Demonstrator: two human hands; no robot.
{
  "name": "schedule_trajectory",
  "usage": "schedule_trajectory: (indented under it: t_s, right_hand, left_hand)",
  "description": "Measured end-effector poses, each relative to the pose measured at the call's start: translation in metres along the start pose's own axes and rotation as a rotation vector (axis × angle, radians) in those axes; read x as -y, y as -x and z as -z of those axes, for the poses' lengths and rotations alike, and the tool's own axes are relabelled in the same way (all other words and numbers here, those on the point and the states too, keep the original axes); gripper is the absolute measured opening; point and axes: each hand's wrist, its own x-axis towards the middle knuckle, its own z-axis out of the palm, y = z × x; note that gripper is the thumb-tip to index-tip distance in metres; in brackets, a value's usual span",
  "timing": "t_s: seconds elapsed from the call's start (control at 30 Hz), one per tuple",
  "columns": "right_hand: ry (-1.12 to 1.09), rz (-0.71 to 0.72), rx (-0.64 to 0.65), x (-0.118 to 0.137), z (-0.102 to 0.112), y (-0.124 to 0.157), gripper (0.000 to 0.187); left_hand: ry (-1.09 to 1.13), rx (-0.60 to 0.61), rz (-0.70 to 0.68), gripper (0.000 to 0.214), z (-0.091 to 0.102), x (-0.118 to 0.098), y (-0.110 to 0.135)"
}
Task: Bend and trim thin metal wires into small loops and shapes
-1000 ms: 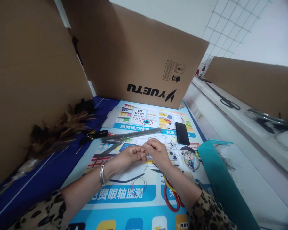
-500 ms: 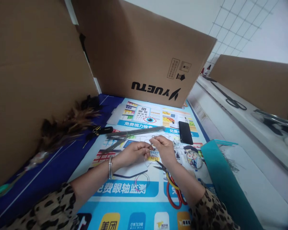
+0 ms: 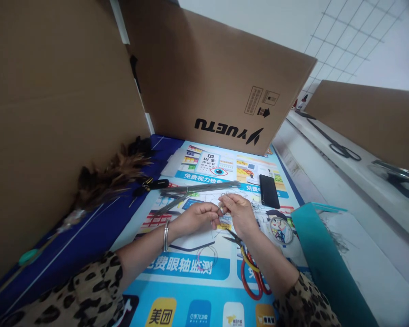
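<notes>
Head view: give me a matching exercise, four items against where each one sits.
Items:
1. thin wire
2. phone
3. scissors
4. feather duster

Places:
A. on the blue cloth, along the left cardboard wall
B. pinched between the left hand and the right hand
C. on the poster, beside the right wrist, red handles toward the camera
D. flat on the poster, beyond the right hand

Pairs: 1-B, 2-D, 3-C, 4-A
</notes>
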Motion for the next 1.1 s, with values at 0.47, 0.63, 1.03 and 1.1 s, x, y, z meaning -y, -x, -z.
schedule_trajectory:
  t_s: [0.47,0.63,1.03,1.1]
  right_hand:
    - [0.138,0.164,-0.048,-0.004,0.005,-0.002,0.014]
    - [0.268,0.168,-0.020,-0.001,0.006,-0.003,0.018]
    - [0.344,0.210,-0.059,-0.001,0.019,-0.012,0.023]
    - [0.285,0.202,-0.097,-0.003,0.023,-0.015,0.023]
  left_hand:
    - [-0.007,-0.034,0.026,0.023,0.002,0.004,-0.004]
    - [0.061,0.027,-0.009,0.026,0.007,0.010,-0.003]
    - [0.577,0.168,0.126,0.039,0.008,0.014,0.001]
    - [0.527,0.167,0.140,0.036,0.009,0.015,0.001]
